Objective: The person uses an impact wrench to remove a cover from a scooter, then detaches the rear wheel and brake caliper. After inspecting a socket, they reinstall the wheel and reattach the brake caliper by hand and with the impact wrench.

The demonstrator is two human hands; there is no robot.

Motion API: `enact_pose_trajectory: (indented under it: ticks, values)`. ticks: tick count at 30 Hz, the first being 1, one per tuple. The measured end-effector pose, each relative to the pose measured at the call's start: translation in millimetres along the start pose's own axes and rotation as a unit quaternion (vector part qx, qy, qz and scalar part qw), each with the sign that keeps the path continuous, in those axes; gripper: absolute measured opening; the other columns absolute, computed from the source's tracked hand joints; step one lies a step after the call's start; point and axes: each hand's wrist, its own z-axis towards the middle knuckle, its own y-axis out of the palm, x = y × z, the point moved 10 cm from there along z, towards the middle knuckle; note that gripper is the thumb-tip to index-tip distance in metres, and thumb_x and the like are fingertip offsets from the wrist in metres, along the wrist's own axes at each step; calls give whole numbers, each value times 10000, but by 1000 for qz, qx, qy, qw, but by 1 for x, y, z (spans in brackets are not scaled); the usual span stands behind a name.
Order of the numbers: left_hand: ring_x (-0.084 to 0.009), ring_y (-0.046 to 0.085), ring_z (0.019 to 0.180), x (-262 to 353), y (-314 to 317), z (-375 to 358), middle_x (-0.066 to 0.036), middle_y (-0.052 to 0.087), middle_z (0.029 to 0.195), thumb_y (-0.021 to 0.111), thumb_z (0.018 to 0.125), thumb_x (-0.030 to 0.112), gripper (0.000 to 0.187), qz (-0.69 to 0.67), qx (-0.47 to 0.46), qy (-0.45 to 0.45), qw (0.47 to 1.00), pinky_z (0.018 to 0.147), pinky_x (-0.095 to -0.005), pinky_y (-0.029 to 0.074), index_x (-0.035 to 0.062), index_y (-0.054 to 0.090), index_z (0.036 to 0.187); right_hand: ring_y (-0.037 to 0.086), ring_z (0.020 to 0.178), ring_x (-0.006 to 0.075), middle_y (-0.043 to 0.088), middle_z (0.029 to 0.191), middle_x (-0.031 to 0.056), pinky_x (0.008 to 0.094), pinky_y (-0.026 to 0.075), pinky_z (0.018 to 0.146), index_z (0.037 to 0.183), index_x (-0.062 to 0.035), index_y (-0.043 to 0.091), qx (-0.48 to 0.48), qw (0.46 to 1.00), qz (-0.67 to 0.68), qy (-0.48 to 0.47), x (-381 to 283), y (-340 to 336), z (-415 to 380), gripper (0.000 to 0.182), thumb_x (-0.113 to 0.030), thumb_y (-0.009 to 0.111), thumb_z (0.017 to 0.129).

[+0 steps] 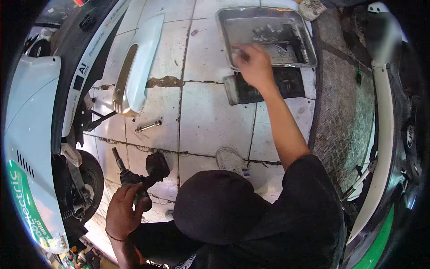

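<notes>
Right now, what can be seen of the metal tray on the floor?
The metal tray is a shallow, rectangular pan of dull, scuffed steel with a raised rim. It lies flat on the tiled floor, above a darker tray. Small tools or bolts lie loose in it, too blurred to name. The right hand reaches over its near edge, fingers inside.

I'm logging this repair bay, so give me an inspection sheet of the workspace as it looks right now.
Surface: tiled floor, stained, cracked joints.
Job's things: power tool in left hand; metal tray of small parts under right hand.
Clutter: loose bolt, pale body panel, dark tray by the metal tray.
Grippers: left hand shut on the tool; right hand reaches into the tray, grip unclear.
Cables: nothing seen.
Surroundings: white scooter on the left, checker-plate ramp on the right.
</notes>
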Motion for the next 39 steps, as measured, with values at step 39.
enact_pose_trajectory:
  ticks: [39]
  values:
    - [-355, 603, 961, -26, 30, 16, -170, 619, 1065, 670, 840, 154, 363, -3, -14, -6, 1000, 846, -430, 483, 49, 597, 1180, 559, 1145, 476, 512, 1278, 341, 448, 533, 967, 1374, 118, 360, -274, 589, 753, 110, -107, 9, -44, 432, -84, 407, 996]
